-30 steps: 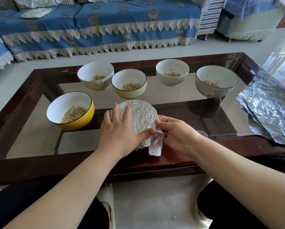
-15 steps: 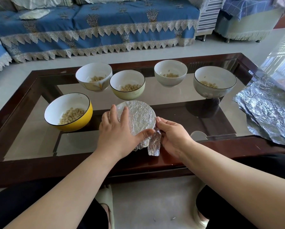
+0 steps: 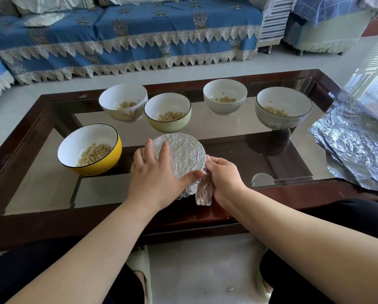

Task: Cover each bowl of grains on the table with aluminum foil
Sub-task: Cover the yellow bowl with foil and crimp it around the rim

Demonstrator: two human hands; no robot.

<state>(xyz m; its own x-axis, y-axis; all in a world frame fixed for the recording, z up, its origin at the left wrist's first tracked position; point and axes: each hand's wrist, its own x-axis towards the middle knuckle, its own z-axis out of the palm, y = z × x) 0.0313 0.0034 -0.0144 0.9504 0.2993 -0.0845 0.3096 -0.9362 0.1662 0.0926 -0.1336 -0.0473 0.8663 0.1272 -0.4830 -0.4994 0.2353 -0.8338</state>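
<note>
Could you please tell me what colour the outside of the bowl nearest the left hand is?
Yellow outside, white inside with a dark rim: the yellow bowl, seen in the head view.

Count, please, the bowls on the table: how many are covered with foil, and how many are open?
Foil-covered bowl: 1
Open bowls with grains: 5 (yellow bowl, flower-patterned bowl, pale green bowl, white bowl, grey bowl)
Total: 6 bowls

Bright daylight enters from the right, glaring off the glass tabletop [image 3: 238,132] and floor; wide-angle edges bend.
</note>
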